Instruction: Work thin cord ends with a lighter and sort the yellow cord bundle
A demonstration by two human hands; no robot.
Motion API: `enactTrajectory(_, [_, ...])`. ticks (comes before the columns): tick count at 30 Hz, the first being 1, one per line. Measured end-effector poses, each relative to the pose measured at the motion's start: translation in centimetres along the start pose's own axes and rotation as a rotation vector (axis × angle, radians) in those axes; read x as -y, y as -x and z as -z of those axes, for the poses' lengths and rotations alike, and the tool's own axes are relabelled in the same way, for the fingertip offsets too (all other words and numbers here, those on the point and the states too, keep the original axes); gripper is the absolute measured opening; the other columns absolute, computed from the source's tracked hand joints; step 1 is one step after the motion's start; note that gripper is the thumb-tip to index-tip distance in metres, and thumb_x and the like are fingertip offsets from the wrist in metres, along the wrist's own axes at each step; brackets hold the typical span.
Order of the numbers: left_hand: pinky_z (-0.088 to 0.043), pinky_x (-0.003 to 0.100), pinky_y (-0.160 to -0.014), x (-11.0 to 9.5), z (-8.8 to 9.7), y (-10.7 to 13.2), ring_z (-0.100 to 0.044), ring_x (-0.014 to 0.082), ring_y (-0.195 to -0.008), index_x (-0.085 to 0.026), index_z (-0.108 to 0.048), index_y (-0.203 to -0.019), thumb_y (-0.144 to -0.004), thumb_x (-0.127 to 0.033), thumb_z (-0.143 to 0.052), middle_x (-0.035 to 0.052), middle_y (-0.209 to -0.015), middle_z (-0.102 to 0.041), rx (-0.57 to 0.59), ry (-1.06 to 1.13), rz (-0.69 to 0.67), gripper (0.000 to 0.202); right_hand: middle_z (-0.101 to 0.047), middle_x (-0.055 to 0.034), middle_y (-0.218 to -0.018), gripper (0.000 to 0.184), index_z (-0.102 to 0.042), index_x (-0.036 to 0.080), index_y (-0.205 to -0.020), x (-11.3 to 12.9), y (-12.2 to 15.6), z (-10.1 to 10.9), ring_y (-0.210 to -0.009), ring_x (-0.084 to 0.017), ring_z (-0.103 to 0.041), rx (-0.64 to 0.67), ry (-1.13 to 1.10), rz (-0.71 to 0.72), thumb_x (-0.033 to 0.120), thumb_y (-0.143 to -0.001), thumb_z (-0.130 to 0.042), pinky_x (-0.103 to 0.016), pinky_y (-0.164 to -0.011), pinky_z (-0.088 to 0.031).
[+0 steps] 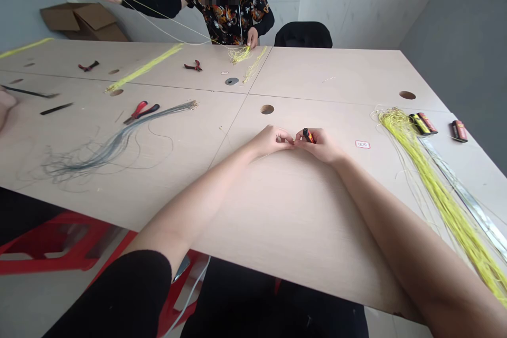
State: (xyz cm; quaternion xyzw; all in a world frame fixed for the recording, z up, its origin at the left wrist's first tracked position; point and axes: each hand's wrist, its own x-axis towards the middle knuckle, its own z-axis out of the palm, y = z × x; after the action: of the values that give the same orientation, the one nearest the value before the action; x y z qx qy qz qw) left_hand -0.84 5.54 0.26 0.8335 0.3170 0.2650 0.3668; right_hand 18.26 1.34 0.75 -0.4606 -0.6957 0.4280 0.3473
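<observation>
My left hand (274,140) is over the middle of the table, its thumb and fingers pinched together. A thin pale cord (259,158) seems to run out beneath it; its end is hidden in the fingers. Close against it, the fingertips of my right hand (321,147) meet the left ones. My right hand is closed around a small black stick-shaped tool with orange marks (308,135), its dark end pointing up and away. What lies between the fingertips is too small to make out. A little white label (362,144) lies right of my right hand.
Yellow cords (439,190) lie at right, beside batteries (425,123) and a silver strip (467,195). Grey-blue cords (119,142) and red-black pliers (140,112) lie at left. Across the table (269,211), a person (233,5) stretches a cord. A round hole (267,109) pierces the tabletop.
</observation>
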Motion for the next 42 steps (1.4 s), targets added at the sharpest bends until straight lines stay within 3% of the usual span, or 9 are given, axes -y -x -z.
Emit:
enactTrajectory(27, [-0.034, 0.021, -0.051, -0.07, -0.36, 0.27, -0.047, 0.0076, -0.055, -0.014, -0.074, -0.076, -0.070, -0.034, -0.070, 0.0017, -0.065, -0.064, -0.042, 0.093, 0.072, 0.021, -0.040, 0.0039, -0.061, 0.026, -0.057, 0.017, -0.074, 0.56, 0.13, -0.13, -0.059, -0.011, -0.033, -0.028, 0.022, -0.018, 0.043, -0.073, -0.061, -0.027, -0.057, -0.026])
enactTrajectory(42, [-0.037, 0.021, -0.055, 0.04, -0.12, 0.43, -0.048, 0.0078, -0.059, -0.014, -0.074, -0.079, -0.073, -0.031, -0.067, 0.0036, -0.075, -0.068, -0.060, 0.123, 0.051, 0.020, -0.034, 0.0054, -0.058, 0.021, -0.056, 0.017, -0.072, 0.60, 0.10, -0.16, -0.056, -0.009, -0.029, -0.058, 0.037, -0.029, 0.038, -0.073, -0.057, -0.027, -0.055, -0.022])
